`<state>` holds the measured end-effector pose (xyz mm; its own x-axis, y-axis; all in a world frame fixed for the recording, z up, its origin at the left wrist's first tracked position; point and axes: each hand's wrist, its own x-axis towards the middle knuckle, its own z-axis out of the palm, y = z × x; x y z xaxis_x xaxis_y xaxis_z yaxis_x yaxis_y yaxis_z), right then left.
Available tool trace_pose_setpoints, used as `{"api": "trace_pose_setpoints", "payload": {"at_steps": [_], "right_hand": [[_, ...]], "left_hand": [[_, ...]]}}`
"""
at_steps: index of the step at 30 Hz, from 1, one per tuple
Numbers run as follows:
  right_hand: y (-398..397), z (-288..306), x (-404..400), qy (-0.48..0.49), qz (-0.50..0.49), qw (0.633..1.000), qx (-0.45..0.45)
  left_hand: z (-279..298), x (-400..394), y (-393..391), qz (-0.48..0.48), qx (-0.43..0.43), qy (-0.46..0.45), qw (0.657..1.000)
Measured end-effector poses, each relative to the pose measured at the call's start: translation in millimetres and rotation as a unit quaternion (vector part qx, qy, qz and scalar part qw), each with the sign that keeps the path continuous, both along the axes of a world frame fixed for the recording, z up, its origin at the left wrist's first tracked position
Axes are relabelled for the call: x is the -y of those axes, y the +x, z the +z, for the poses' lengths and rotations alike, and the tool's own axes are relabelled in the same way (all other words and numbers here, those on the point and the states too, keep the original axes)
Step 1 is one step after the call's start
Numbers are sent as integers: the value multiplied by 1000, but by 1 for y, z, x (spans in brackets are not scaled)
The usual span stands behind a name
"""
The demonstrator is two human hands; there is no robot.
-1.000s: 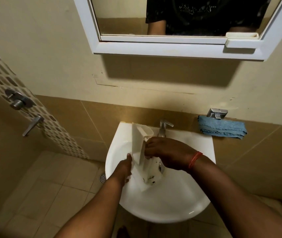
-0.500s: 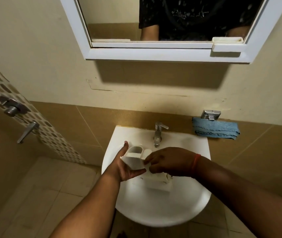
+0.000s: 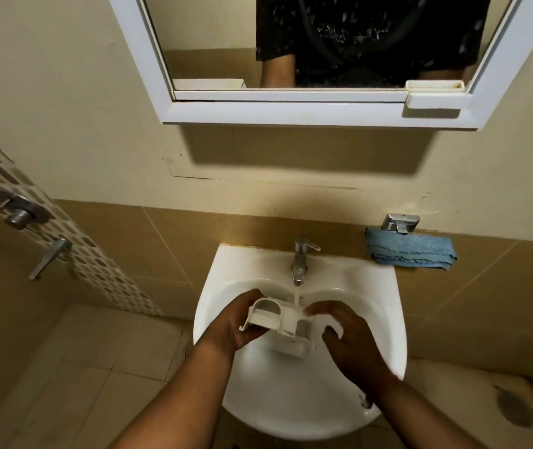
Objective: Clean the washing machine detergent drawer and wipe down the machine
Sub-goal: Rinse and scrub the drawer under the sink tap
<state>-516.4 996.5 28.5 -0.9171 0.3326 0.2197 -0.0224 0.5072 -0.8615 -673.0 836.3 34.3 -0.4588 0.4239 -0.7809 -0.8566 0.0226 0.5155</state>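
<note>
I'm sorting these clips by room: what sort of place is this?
Most likely a home bathroom: a white wall-hung sink with a running tap, a framed mirror above it, and tiled walls with a shower valve.

Both forearms reach forward, left hand [image 3: 237, 322] and right hand [image 3: 346, 332] curled, gripping between them.

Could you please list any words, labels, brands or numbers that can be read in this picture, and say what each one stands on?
No text can be read with confidence.
Dark shirt in the mirror: a pale scrawled print across the chest, too blurred to read.
Detergent drawer held under the tap: no marking legible.
Blue cloth, sink and wall fittings: no lettering shows.
</note>
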Motion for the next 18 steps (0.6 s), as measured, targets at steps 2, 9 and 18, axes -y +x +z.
{"api": "trace_pose_setpoints", "payload": {"at_steps": [2,9,18], "right_hand": [[2,-19,10,-155,-140,972,107],[-2,-30,25,-595,-86,751,273],[-5,10,29,-478,-80,825,290]], "left_hand": [[-8,2,3,3,-12,-3,1000],[-4,-2,16,-59,-85,-53,993],[3,13,35,-69,-53,-68,994]]}}
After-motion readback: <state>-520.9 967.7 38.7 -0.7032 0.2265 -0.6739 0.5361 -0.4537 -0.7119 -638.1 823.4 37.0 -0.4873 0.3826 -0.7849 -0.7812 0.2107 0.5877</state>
